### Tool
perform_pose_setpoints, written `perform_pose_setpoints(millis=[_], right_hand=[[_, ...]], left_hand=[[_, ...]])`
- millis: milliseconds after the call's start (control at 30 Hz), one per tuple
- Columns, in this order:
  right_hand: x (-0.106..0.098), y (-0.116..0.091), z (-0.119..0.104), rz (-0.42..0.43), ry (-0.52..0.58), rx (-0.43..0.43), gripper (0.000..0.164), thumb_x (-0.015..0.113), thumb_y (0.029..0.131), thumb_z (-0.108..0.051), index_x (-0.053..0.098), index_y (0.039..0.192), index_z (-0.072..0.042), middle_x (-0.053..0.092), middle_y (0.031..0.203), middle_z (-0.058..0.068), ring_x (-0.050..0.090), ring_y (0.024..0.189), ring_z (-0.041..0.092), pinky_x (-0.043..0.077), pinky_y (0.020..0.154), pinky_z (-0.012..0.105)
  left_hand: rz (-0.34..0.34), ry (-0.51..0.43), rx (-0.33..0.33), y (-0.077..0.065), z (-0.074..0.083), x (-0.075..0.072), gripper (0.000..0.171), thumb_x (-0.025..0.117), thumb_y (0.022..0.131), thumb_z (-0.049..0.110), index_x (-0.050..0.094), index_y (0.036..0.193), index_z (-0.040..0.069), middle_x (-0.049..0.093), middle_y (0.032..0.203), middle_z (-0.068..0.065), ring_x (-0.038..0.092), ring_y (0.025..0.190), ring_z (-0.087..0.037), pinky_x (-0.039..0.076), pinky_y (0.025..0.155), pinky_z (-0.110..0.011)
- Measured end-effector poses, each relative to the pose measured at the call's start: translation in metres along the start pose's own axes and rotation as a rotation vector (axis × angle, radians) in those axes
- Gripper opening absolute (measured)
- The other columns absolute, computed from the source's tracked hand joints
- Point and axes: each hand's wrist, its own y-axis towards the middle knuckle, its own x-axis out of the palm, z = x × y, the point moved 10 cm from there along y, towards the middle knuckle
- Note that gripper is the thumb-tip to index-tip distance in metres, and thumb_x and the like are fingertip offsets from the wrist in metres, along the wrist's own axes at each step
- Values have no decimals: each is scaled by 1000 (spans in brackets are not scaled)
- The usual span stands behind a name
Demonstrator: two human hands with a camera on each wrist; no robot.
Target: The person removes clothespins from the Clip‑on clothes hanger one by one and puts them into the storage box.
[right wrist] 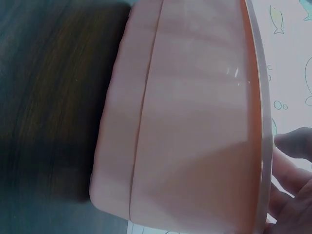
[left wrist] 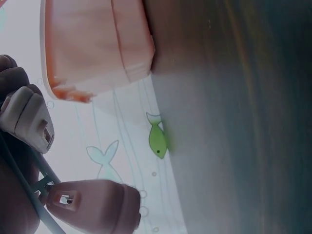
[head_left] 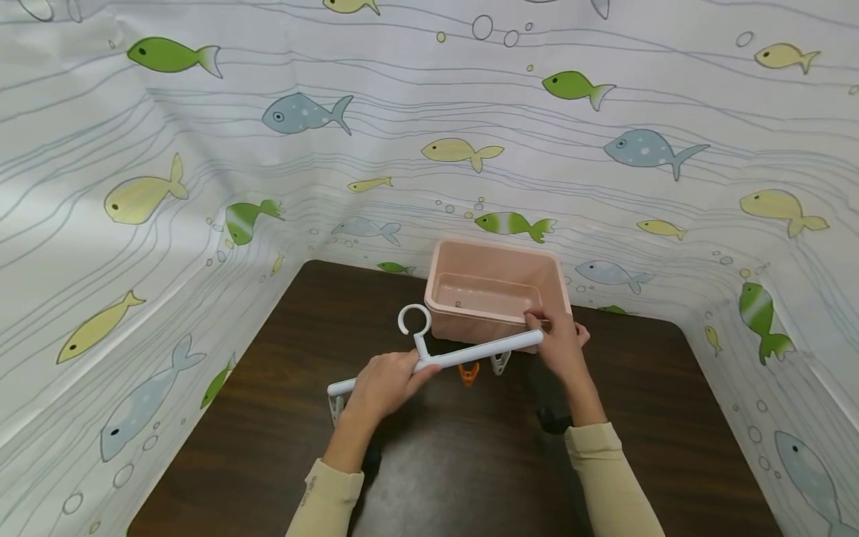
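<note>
A pale blue-white clip hanger (head_left: 483, 350) slants across in front of a pink bin (head_left: 496, 304), its open ring hook upright. My left hand (head_left: 385, 384) grips the hanger bar near the hook's base. Clips hang under the bar: an orange clip (head_left: 468, 373), a white clip (head_left: 500, 362) and a grey clip (head_left: 337, 406). In the left wrist view, a pinkish clip (left wrist: 92, 204) dangles by dark fingers (left wrist: 12, 78). My right hand (head_left: 562, 344) holds the bin's near right rim, beside the hanger's right end. Its fingertips (right wrist: 287, 170) meet the rim in the right wrist view.
The bin stands at the back of a dark wooden table (head_left: 456, 462). A white fish-print sheet (head_left: 403, 127) rises behind the table and along both sides. Dark pieces sit at both wrists, above cream sleeves (head_left: 611, 470).
</note>
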Motion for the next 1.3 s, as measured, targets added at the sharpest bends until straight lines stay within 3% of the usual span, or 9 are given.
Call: perform_pose_setpoints(millis=[200,267,367,467,600,733,900,1100,1300], right_hand=[[-11,-9,-8,161,74,-44,22,62,108,-20,78,115,-7,76,122,18,50,132,37,6,119,66],[-14,-15,-14,209,129,-84,19,64,109,-18,79,114,-7,77,120,17,55,120,33,18,117,58],[-15,-26,-23,241,219,-130,18,64,110,-16,79,114,-7,76,115,15,58,84,25,43,91,38],[-13,-35,-28,241,277,-142,19,63,111,-18,79,116,-9,72,109,7,47,65,15,39,58,30],[-6,-44,-36,172,361,-164,27,53,115,-17,75,120,-2,69,107,9,56,84,7,45,73,20],[6,-52,-48,46,412,-228,32,43,117,-14,71,120,3,72,107,20,65,102,11,48,93,18],[14,-60,-57,-32,458,-284,30,43,117,-12,68,122,3,69,111,29,70,107,16,52,97,19],[24,-63,-56,-95,415,-266,22,54,113,-9,67,129,-2,69,123,19,66,111,9,53,95,23],[32,-67,-51,-139,359,-213,26,64,109,-14,65,135,-12,71,129,12,66,116,8,54,98,30]], left_hand=[[14,-3,-5,2,-4,-5,62,37,108,70,48,77,17,37,64,7,39,54,-12,35,52,-31],[11,-14,-15,2,-6,-7,64,33,107,72,46,75,18,36,63,7,37,54,-12,33,52,-30],[18,-30,-22,1,-7,-11,67,28,105,74,45,73,17,33,63,9,35,54,-11,31,51,-28],[37,-41,-12,2,-8,-14,67,29,106,73,46,73,16,32,63,8,34,54,-11,31,51,-28],[46,-35,-16,3,-9,-16,64,37,107,69,46,73,16,32,64,8,34,55,-11,32,52,-28],[30,-41,-28,4,-10,-16,57,53,108,61,46,73,16,32,64,8,35,56,-11,32,53,-28],[33,-42,-16,5,-8,-18,52,62,107,52,47,73,15,34,65,7,36,57,-12,33,53,-29],[55,-33,-10,4,-8,-21,60,44,109,64,47,74,16,36,66,6,36,58,-11,34,54,-29],[95,-43,4,4,-6,-25,69,24,105,73,47,73,17,37,65,6,37,57,-11,35,52,-30]])
